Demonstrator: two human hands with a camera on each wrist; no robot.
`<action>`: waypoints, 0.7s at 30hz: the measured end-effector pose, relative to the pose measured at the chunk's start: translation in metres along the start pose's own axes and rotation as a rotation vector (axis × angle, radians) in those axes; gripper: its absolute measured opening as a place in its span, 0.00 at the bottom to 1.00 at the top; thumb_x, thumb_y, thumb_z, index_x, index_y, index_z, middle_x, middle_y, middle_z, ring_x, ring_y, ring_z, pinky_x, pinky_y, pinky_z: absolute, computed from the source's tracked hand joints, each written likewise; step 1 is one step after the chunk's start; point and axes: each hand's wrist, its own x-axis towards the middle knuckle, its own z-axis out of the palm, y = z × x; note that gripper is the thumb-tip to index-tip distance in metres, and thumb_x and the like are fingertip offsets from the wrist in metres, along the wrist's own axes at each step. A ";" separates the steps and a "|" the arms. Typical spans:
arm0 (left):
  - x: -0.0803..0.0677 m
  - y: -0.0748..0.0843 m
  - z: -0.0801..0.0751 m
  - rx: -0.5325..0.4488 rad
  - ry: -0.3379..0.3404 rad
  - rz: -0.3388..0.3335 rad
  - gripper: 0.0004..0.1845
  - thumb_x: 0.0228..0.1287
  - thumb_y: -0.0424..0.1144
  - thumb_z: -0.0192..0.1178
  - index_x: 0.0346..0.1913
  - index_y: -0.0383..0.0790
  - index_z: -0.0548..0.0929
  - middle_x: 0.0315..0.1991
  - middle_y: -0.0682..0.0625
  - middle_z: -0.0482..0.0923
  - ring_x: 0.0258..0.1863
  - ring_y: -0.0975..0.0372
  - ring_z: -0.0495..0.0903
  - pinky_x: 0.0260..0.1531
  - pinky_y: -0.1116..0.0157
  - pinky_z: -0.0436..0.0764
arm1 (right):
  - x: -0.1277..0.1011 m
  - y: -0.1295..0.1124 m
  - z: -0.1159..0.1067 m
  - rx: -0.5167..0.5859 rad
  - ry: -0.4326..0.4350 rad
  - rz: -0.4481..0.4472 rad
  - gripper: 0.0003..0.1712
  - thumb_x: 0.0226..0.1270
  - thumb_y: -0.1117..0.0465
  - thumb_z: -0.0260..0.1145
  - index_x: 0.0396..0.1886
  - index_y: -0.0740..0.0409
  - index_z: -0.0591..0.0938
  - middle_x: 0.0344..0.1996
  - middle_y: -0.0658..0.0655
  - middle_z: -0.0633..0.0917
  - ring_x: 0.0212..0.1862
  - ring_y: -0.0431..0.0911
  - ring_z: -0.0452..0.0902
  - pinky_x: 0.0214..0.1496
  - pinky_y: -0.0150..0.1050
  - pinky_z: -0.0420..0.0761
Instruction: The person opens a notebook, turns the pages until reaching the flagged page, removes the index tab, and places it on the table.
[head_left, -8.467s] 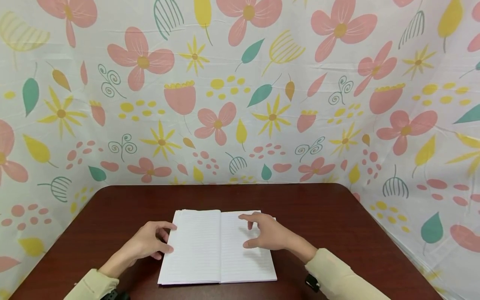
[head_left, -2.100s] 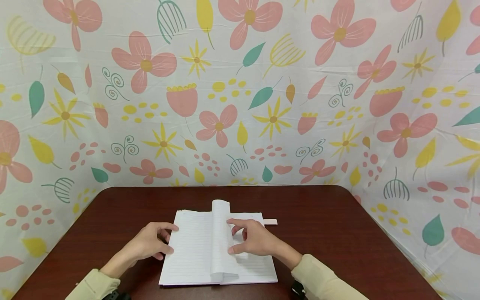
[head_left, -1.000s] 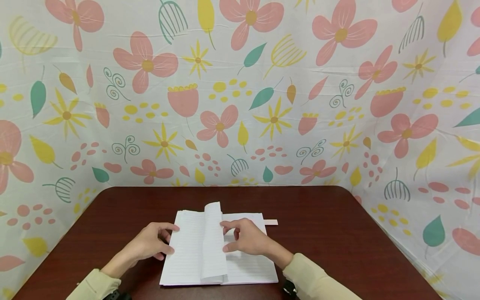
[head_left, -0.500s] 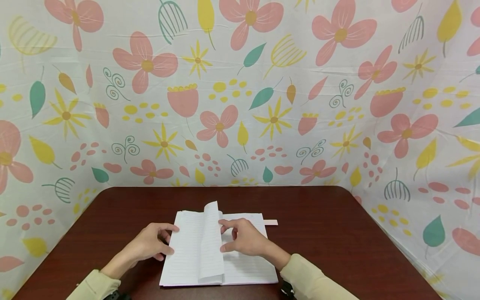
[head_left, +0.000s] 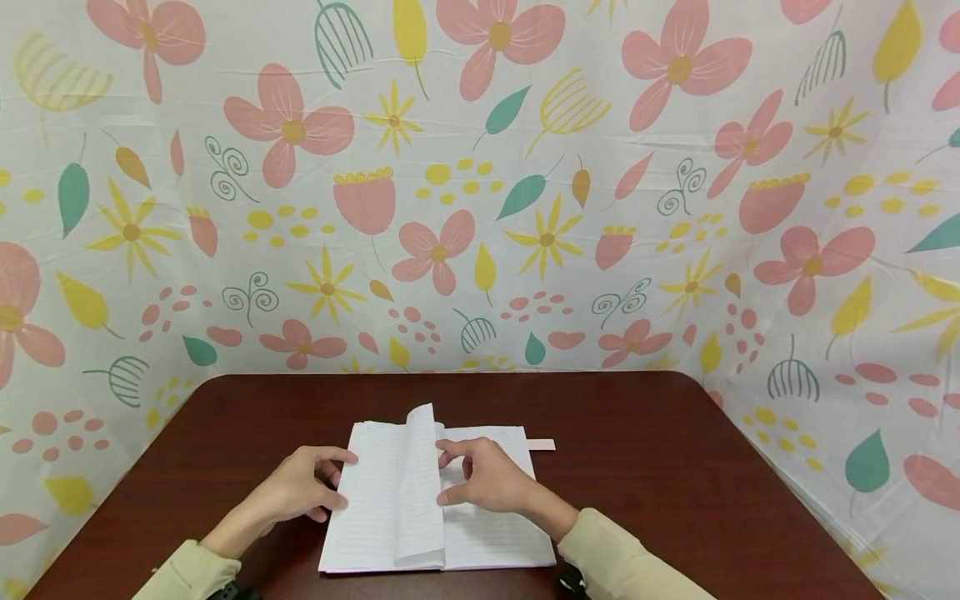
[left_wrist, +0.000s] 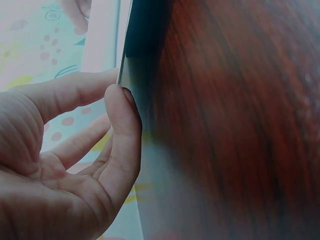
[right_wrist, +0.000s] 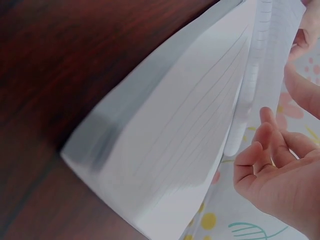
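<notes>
A person in pale long sleeves sits at a dark red-brown table (head_left: 637, 450), both hands on an open lined notebook (head_left: 375, 517) that lies flat near the table's front edge, about midway across it. The right hand (head_left: 483, 479) rests over the right-hand page, its fingers loosely curled, with forefinger and thumb against a single leaf (head_left: 420, 483) that stands up from the spine and leans toward the left page. From the head view the fingertips touch the leaf's right face; whether they pinch it or only push it cannot be told. The right wrist view shows the raised leaf (right_wrist: 270, 55) arching above the lined page (right_wrist: 185, 145), with the fingers (right_wrist: 260, 150) bent beside it and not clearly closed on the paper.

The left hand (head_left: 300, 487) sits at the notebook's left edge, fingers relaxed and gently bent. Its thumb lies on the outer margin of the left page and its fingertips meet the edge of the pages. The left wrist view shows a fingertip (left_wrist: 120, 100) pressed against the edge of the notebook (left_wrist: 125, 65), the hand half open rather than clenched.

A narrow pale strip (head_left: 542, 444) pokes out from the notebook's far right corner and lies on the table. Behind and to both sides hangs a white cloth (head_left: 480, 208) printed with pink flowers, yellow stars and green leaves, which meets the table along its far edge.
</notes>
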 end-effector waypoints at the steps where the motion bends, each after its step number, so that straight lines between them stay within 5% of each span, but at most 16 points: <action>1: 0.000 0.000 0.000 -0.001 0.001 -0.001 0.29 0.43 0.27 0.74 0.54 0.36 0.79 0.33 0.42 0.71 0.22 0.56 0.77 0.22 0.58 0.82 | 0.000 0.000 0.000 0.001 -0.002 0.001 0.37 0.46 0.59 0.79 0.59 0.62 0.78 0.41 0.47 0.84 0.20 0.43 0.64 0.20 0.30 0.65; 21: 0.000 -0.001 0.000 -0.006 -0.005 0.024 0.29 0.43 0.26 0.73 0.54 0.35 0.79 0.34 0.42 0.71 0.22 0.56 0.77 0.22 0.58 0.82 | 0.001 -0.002 0.003 0.001 -0.009 0.006 0.39 0.48 0.51 0.78 0.61 0.58 0.77 0.41 0.43 0.84 0.15 0.37 0.57 0.17 0.30 0.62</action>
